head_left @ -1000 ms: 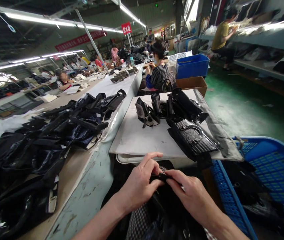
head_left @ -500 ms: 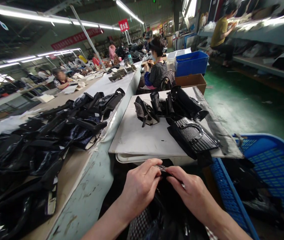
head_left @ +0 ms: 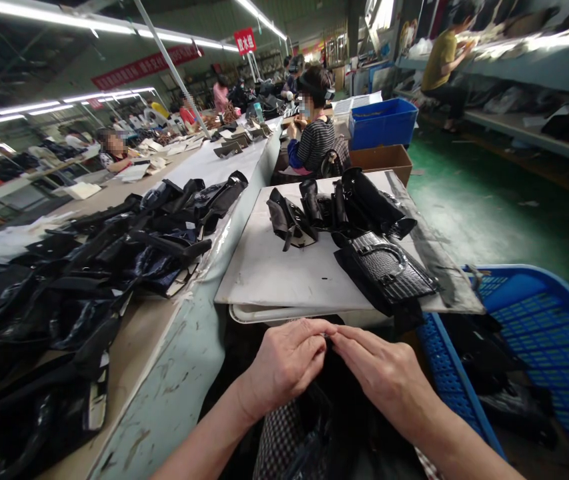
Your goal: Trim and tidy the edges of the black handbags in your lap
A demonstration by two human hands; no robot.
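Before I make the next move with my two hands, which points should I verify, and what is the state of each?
1. Bare left hand pinching the glossy black material: ok.
2. Bare right hand meeting the left at its fingertips: ok.
3. Alignment of the pinched edge: cannot tell; fingers cover it.
4. Black crocodile-textured bag with curved handle, clear of both hands: ok.
5. Bag entirely on the flat white board: not ok; a dark part hangs past the near edge.
6. Latticed blue plastic basket open on top: ok.
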